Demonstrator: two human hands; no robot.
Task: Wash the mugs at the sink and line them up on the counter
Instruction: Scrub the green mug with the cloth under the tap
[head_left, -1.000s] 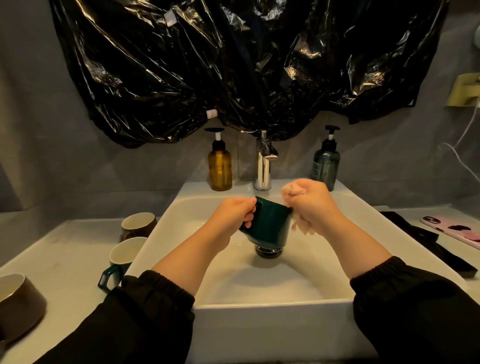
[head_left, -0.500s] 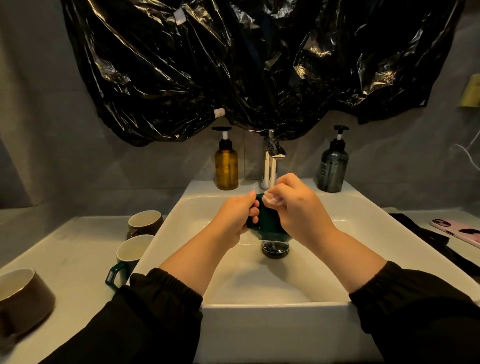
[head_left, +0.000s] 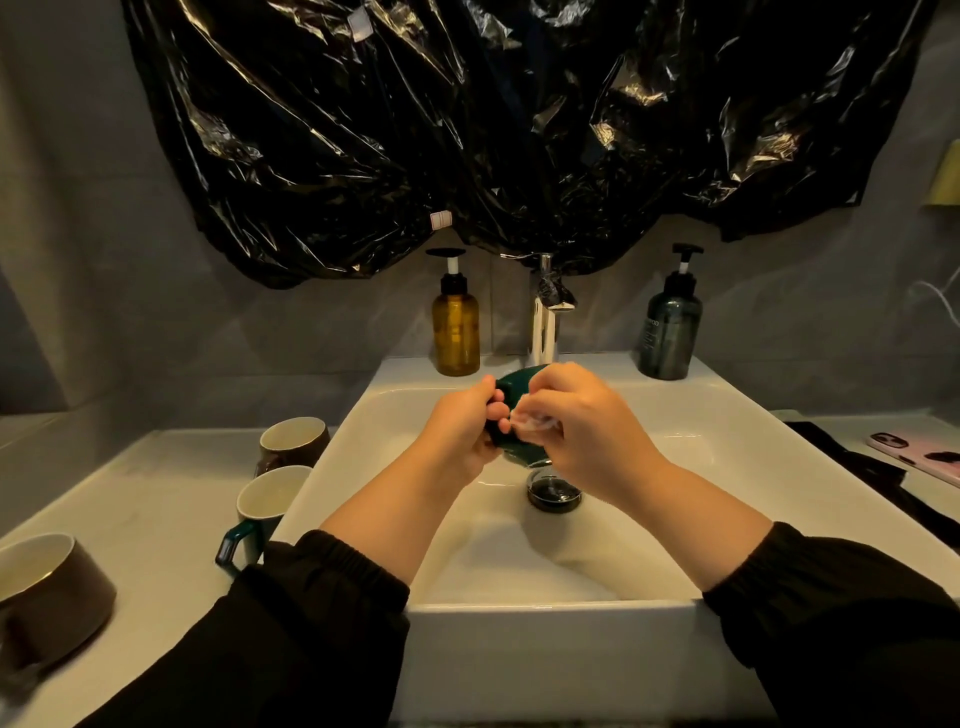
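4 mugs (1 in L+R hands)

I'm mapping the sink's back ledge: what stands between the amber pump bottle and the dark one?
In the head view, the chrome tap stands between the amber pump bottle and the dark pump bottle.

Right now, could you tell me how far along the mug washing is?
Three mugs stand on the counter, washed or not I cannot tell. In hand: the left hand grips a dark green mug over the sink; the right hand holds a pale wipe against it. Left: setting it in line.
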